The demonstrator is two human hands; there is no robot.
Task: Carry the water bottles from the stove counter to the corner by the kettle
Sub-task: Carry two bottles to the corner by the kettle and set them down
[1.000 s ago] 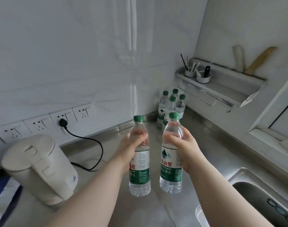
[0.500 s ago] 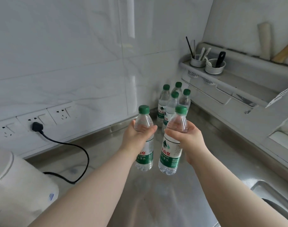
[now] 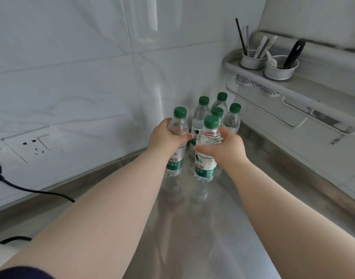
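Observation:
My left hand (image 3: pixel 165 135) grips a clear water bottle with a green cap (image 3: pixel 175 160) around its shoulder. My right hand (image 3: pixel 226 147) grips a second green-capped bottle (image 3: pixel 206 168) the same way. Both bottles are upright, side by side, with their bases at or just above the steel counter (image 3: pixel 192 228). Right behind them, in the wall corner, stands a cluster of several more green-capped bottles (image 3: pixel 231 117). The kettle is out of view.
A black power cord (image 3: pixel 31 190) runs from the wall sockets (image 3: pixel 34 147) across the counter at left. A wall rack (image 3: pixel 293 91) with two utensil cups (image 3: pixel 281 69) hangs at right above the counter edge.
Both hands moved forward and down toward the corner, bringing the two bottles close to the standing cluster and to the counter. The kettle has left the view.

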